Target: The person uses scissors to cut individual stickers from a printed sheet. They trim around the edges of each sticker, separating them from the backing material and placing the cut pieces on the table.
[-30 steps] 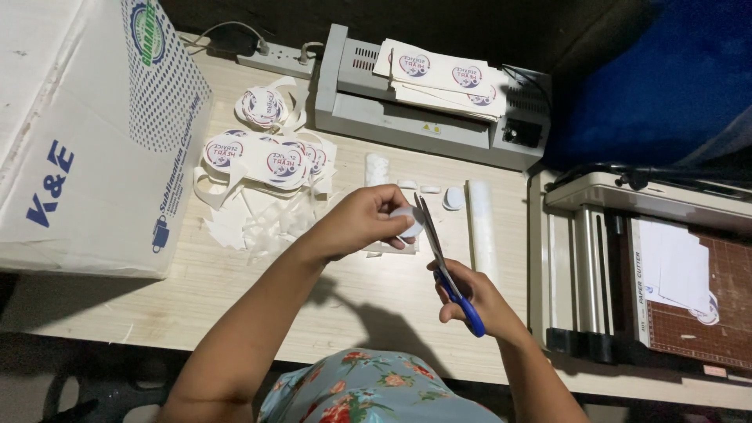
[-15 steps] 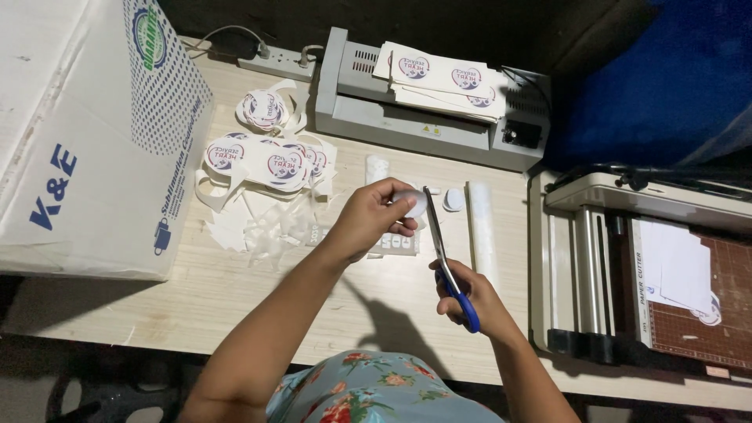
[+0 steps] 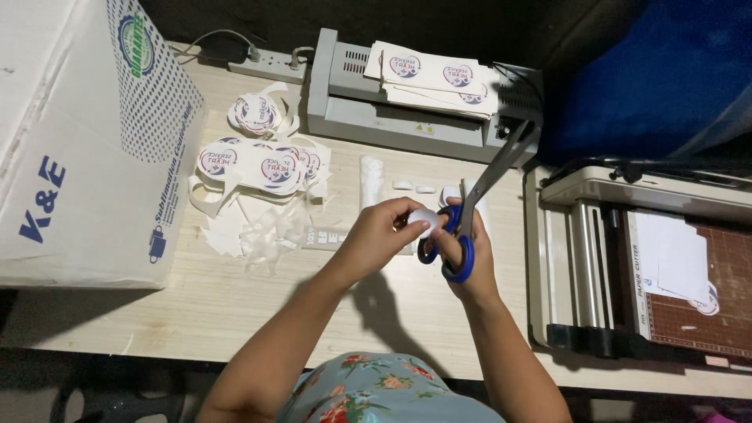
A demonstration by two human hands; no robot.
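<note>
Pale wooden tabletop (image 3: 235, 305) under dim light, dark wall behind. At the centre, right hand (image 3: 468, 254) closed through the blue loops of a pair of blue-handled steel scissors (image 3: 474, 207), blades parted and slanting up and away toward the far right. Just left of that grip, touching it, left hand (image 3: 384, 235) pinching a small white round paper piece (image 3: 425, 218) between thumb and fingertips, held right against the scissor handles, above the table; whether the blades meet it, cannot tell. Directly beyond both hands, small white paper offcuts (image 3: 413, 186) and a narrow clear plastic strip (image 3: 371, 176) lying on the wood. Further beyond, a grey box-shaped laminating machine (image 3: 376, 117) carrying a stack of white printed sheets with round emblems (image 3: 431, 78). Far left of the grip, a heap of cut round white stickers (image 3: 262, 164) over curled white trimmings (image 3: 251, 231), and past these a large white cardboard box with blue print (image 3: 70, 141). Beyond the stickers, a white power strip (image 3: 266, 64) with cable. Right of the grip, well apart, a white and black paper trimmer with a brown gridded bed (image 3: 674, 266), white sheets lying on it. Nearest the camera, below both forearms, floral light-blue clothing (image 3: 376, 392).
</note>
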